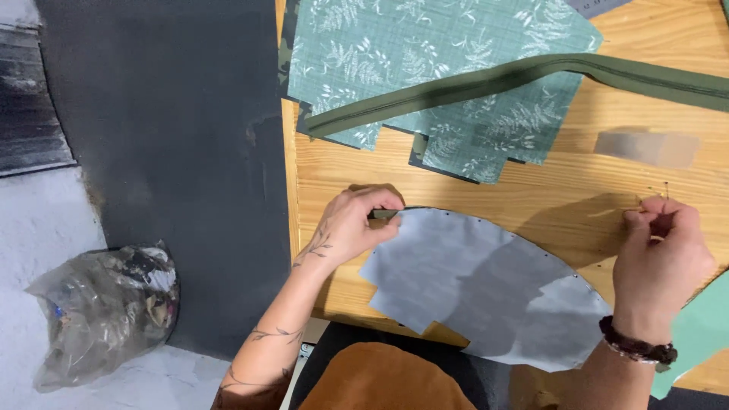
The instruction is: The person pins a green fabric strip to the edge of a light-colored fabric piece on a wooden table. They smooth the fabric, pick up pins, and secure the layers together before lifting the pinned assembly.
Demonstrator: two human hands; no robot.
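- Grey curved fabric panel (486, 285), cut with stepped notches on its lower left edge, lies flat on the light wooden table (531, 190), near the front edge. Small pin heads run along its curved upper edge.
- Head view: your left hand (351, 226) sits on the panel's upper left corner, fingers pinched shut on the edge there. A dark green bit of material shows in the pinch at the corner.
- Head view: your right hand (659, 254) is above the panel's right end, off the fabric, thumb and fingertips closed on thin metal pins (662, 196) that stick up from the fingers. A dark beaded bracelet (638, 349) is on that wrist.
- Teal fern-print fabric pieces (440, 61) are stacked at the back of the table, well apart from both hands. An olive green strip of binding tape (493, 82) lies across them and runs off to the right.
- A pale translucent rectangular block (647, 147) sits on the table just behind your right hand, not touching it.
- A plain mint green fabric piece (702, 330) pokes in at the right edge, beside your right wrist.
- On the floor to the left, a clear plastic bag of scraps (106, 307) rests against the dark grey wall (167, 152).
- A tan brown rounded cushion (383, 380) shows at the bottom, below the table edge.
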